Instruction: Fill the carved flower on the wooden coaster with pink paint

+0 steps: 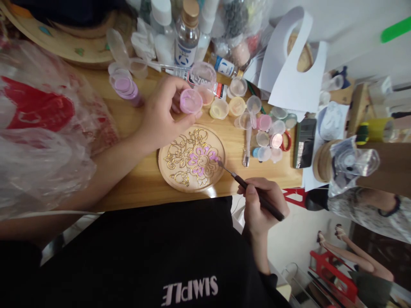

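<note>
A round wooden disc (180, 171) with a gold flower outline lies on the wooden table (135, 179); its middle petals are painted pale purple. My left hand (163, 115) is closed round a small cup of pink-purple paint (190, 101), held just above the disc's far edge. My right hand (261, 205) pinches a thin dark brush (247, 187) below the table edge. The brush tip touches the disc's right side by the purple petals.
Several small paint cups (257, 124) cluster right of the disc, with a stack of purple cups (125, 87) at the back left. Bottles (187, 32) and white paper (289, 72) stand behind. Crumpled plastic bags (41, 128) fill the left. A calculator (304, 142) lies right. Another person's legs (349, 254) show at lower right.
</note>
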`<state>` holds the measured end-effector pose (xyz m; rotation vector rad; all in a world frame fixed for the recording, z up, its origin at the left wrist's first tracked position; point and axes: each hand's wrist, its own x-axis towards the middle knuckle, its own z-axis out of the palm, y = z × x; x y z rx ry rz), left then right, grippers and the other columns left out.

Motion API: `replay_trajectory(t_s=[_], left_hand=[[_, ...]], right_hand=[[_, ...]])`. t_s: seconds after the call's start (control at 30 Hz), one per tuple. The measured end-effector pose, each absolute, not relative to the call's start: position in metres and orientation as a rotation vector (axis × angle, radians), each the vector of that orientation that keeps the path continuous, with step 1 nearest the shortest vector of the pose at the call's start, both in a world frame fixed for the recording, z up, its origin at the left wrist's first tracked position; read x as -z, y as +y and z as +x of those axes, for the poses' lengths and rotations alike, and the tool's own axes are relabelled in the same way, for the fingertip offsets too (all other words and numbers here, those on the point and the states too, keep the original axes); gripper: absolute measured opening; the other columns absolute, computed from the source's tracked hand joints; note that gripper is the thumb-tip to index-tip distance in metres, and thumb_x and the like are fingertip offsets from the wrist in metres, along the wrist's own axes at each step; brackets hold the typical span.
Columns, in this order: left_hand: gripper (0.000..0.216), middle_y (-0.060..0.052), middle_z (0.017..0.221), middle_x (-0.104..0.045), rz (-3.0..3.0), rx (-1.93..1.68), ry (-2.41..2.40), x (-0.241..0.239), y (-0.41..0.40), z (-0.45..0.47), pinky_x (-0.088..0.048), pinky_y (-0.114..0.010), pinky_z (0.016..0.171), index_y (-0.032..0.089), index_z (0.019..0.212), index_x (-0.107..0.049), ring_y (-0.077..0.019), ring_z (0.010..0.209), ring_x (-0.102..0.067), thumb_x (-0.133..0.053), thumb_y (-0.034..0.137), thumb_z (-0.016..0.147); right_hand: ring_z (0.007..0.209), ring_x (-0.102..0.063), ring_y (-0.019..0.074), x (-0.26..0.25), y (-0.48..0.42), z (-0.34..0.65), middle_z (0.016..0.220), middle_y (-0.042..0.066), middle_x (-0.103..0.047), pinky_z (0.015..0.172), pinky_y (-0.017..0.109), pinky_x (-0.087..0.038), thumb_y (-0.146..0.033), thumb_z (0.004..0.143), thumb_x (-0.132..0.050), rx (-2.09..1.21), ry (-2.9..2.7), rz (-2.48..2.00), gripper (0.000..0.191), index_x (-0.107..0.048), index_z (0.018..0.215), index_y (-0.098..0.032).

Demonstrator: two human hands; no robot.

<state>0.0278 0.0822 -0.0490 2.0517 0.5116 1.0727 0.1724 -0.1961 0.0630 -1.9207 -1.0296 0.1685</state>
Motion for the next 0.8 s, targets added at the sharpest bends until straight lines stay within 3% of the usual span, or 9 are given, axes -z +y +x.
replay_trajectory(t_s=[0.2, 0.37, 0.53, 0.8], left_hand=[[0.051, -0.004, 0.116, -0.066, 2.050, -1.056, 0.485, 0.0503, 0.0841, 0.0273, -0.067, -0.036, 0.091, 0.020, 0.131, -0.059, -0.0145, 0.094, -0.071, -0.082, 0.057, 0.104], [0.046, -0.003, 0.115, -0.065, 2.162, -1.100, 0.463, 0.0506, 0.0853, 0.0278, -0.063, -0.026, 0.076, 0.022, 0.133, -0.056, -0.0145, 0.094, -0.072, -0.076, 0.054, 0.107], [0.040, -0.003, 0.112, -0.070, 2.114, -1.125, 0.504, 0.0447, 0.0814, 0.0288, -0.057, -0.020, 0.069, 0.022, 0.129, -0.062, -0.0124, 0.090, -0.070, -0.083, 0.040, 0.101], [0.045, -0.002, 0.112, -0.066, 2.093, -1.136, 0.493, 0.0469, 0.0819, 0.0297, -0.058, -0.021, 0.071, 0.022, 0.129, -0.061, -0.0129, 0.092, -0.070, -0.080, 0.055, 0.105]], right_hand=[[0.058, -0.075, 0.0170, -0.0617, -0.1963, 0.1725, 0.071, -0.002, -0.077, 0.055, 0.028, -0.059, -0.027, 0.100, -0.072, -0.218, -1.030, -1.953, 0.010, -0.075, 0.091, -0.024], [0.055, -0.075, 0.0172, -0.0641, -0.1959, 0.1713, 0.069, -0.003, -0.077, 0.053, 0.028, -0.059, -0.026, 0.099, -0.073, -0.217, -1.011, -1.949, 0.009, -0.076, 0.091, -0.024], [0.053, -0.076, 0.0165, -0.0643, -0.1940, 0.1711, 0.067, -0.004, -0.077, 0.051, 0.026, -0.060, -0.024, 0.098, -0.075, -0.190, -0.980, -1.936, 0.006, -0.076, 0.093, -0.024], [0.052, -0.075, 0.0163, -0.0628, -0.1961, 0.1682, 0.067, -0.003, -0.078, 0.052, 0.027, -0.060, -0.027, 0.101, -0.074, -0.241, -0.975, -1.948, 0.011, -0.076, 0.091, -0.023]])
